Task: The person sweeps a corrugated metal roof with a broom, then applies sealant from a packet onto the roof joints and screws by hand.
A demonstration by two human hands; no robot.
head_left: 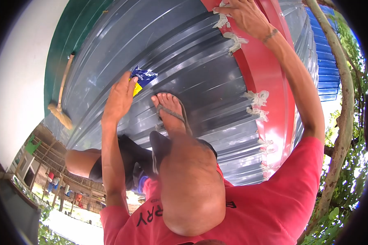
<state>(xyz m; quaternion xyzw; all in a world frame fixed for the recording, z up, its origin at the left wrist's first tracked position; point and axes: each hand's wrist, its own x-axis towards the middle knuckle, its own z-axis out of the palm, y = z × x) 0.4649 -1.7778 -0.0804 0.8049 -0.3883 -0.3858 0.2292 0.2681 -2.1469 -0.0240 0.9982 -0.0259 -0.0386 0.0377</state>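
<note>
My left hand [120, 97] grips a blue and yellow plastic packet [145, 76] just above the dark grey corrugated metal roof [192, 53]. At the top of the view, my right hand [246, 17] reaches onto the red metal flashing [261, 67]. Its fingers are stretched out, with the tips touching a whitish, ragged patch of sealant [222, 20] at the flashing's edge. Another such patch [234, 42] lies just below that hand, and several more run down the same edge. My sandalled foot [169, 111] rests on the roof between the two hands.
A brush with a wooden handle [61, 107] lies on the roof at the left, by a green strip [63, 43] and a white surface [20, 61]. A tree branch [344, 106] rises at the right near a blue roof [324, 61]. An open wooden structure [63, 179] stands below left.
</note>
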